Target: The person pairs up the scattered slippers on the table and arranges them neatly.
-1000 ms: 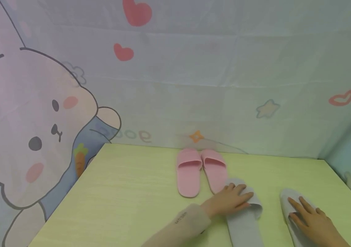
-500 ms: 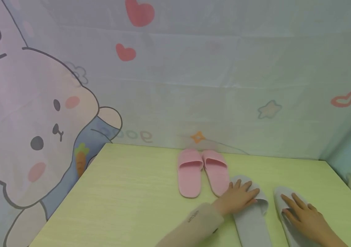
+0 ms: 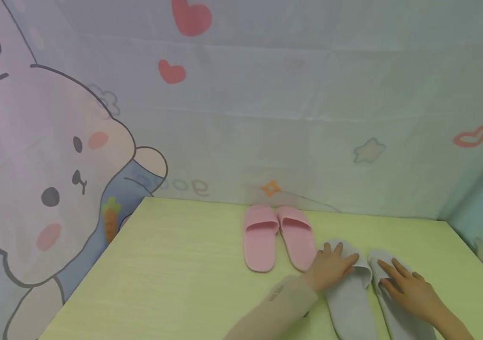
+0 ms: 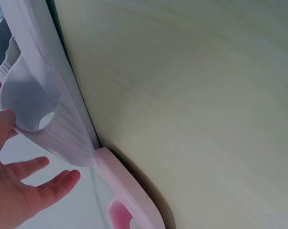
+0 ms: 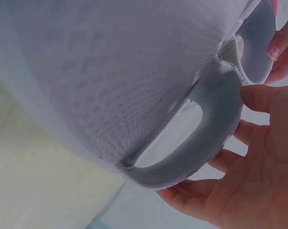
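Two light grey slippers lie side by side at the front right of the table, toes pointing away from me. Over the strap and toe of the left grey slipper rests my left hand, its fingers spread. My right hand lies across the strap of the right grey slipper, fingers extended. The right wrist view shows the thumb at the edge of the strap and the other fingertips along its outside. In the left wrist view, the left thumb meets the strap's edge while two fingers stand off it.
Close to the left grey slipper's toe is a pair of pink slippers, the left one and the right one, near the table's back edge. Behind the pale yellow-green table hangs a cloth printed with a rabbit and hearts.
My right hand has slid the right grey slipper leftward, narrowing the gap between the grey pair. The left grey slipper has shifted a little right and away under my left hand.
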The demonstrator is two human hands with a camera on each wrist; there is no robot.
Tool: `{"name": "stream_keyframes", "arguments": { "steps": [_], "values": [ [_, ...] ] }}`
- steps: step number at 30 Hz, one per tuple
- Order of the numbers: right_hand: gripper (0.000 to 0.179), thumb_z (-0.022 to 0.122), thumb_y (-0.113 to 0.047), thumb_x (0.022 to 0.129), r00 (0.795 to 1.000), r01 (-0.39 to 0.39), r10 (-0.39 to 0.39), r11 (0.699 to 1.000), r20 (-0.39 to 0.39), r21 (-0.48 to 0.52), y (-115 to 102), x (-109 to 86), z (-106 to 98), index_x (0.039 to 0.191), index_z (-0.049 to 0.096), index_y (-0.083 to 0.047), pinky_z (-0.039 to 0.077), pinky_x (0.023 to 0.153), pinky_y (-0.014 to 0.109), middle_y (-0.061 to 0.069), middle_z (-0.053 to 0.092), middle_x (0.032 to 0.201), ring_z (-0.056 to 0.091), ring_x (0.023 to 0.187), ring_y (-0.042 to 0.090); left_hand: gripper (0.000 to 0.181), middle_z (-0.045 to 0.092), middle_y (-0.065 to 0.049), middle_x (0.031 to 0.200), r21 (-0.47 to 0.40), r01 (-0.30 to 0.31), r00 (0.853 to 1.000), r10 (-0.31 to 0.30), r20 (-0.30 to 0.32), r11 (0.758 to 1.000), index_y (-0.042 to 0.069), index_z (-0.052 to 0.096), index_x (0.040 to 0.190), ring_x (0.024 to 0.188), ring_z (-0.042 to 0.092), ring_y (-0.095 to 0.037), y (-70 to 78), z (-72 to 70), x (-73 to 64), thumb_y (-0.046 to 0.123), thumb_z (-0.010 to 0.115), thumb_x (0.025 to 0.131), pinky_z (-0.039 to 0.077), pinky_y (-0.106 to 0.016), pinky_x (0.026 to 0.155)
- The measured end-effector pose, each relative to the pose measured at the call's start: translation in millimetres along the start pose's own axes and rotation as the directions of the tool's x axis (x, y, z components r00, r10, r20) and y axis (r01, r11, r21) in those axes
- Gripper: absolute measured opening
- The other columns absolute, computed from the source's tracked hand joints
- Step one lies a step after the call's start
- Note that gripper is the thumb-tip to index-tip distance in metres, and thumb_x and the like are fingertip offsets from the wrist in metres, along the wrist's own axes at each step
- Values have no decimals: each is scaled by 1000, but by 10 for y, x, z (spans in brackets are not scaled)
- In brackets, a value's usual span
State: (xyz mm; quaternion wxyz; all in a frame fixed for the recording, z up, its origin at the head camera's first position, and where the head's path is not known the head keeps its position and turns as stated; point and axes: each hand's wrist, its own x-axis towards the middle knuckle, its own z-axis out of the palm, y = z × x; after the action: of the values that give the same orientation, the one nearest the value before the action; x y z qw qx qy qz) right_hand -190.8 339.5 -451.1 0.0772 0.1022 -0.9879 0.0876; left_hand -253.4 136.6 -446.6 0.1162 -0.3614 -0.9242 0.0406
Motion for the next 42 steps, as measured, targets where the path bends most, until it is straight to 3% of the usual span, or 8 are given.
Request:
{"name": "stream_keyframes", "arguments": {
  "steps": [4,14,20,22,25,29,36,42],
  "values": [
    [47,48,-33,91,1000,-9,9,1000,3,-16,34,9,11,127,45,-4,39,64,69,37,38,127,41,96,65,42,43,4,135,56,34,999,-34,-2,998,41,32,134,113,49,-21,68,3,20,48,31,92,48,-25,81],
    [47,53,-27,89,996,37,-34,999,-85,27,135,-119,105,128,42,-3,31,85,66,43,37,123,40,108,57,48,36,4,140,88,-47,997,41,71,995,36,28,138,126,40,-22,214,-113,-206,51,30,92,45,-32,92],
    [61,52,-25,89,991,65,-59,997,-120,39,120,-220,119,141,23,-13,29,83,69,46,34,122,36,110,59,56,31,2,144,105,-52,995,43,90,993,30,25,140,127,39,-22,223,-103,-339,52,35,90,44,-34,93],
    [68,51,-28,90,996,41,-39,999,-84,16,82,-243,108,144,11,-19,31,81,69,47,32,122,36,107,61,57,28,1,145,98,-54,994,45,95,994,28,24,140,128,37,-23,210,-97,-375,52,36,90,43,-34,94],
    [79,51,-35,89,1000,-20,20,998,5,-52,9,-267,75,144,-4,-22,42,65,65,50,29,121,40,95,65,59,26,0,147,91,-53,994,44,101,994,27,23,141,128,37,-24,197,-93,-413,52,38,89,43,-35,95],
    [85,47,-46,88,985,-109,122,988,120,-111,-83,-271,31,142,-13,-20,45,51,59,52,23,121,41,83,68,61,23,1,148,82,-34,992,23,124,996,28,22,141,129,35,-25,207,-99,-430,52,39,88,42,-35,95],
    [81,40,-50,90,965,-151,166,985,203,-86,-131,-218,10,141,-14,-18,42,57,65,50,17,125,36,88,70,57,21,4,148,89,2,990,-15,139,996,28,23,141,129,35,-22,183,-73,-406,52,34,90,41,-34,96],
    [75,39,-47,91,975,-127,135,990,175,-58,-130,-105,14,143,-4,-16,42,53,64,49,17,128,37,88,70,53,22,5,148,52,16,993,-21,114,999,27,28,140,127,38,-24,101,-21,-336,51,30,92,43,-34,94]
  ]
}}
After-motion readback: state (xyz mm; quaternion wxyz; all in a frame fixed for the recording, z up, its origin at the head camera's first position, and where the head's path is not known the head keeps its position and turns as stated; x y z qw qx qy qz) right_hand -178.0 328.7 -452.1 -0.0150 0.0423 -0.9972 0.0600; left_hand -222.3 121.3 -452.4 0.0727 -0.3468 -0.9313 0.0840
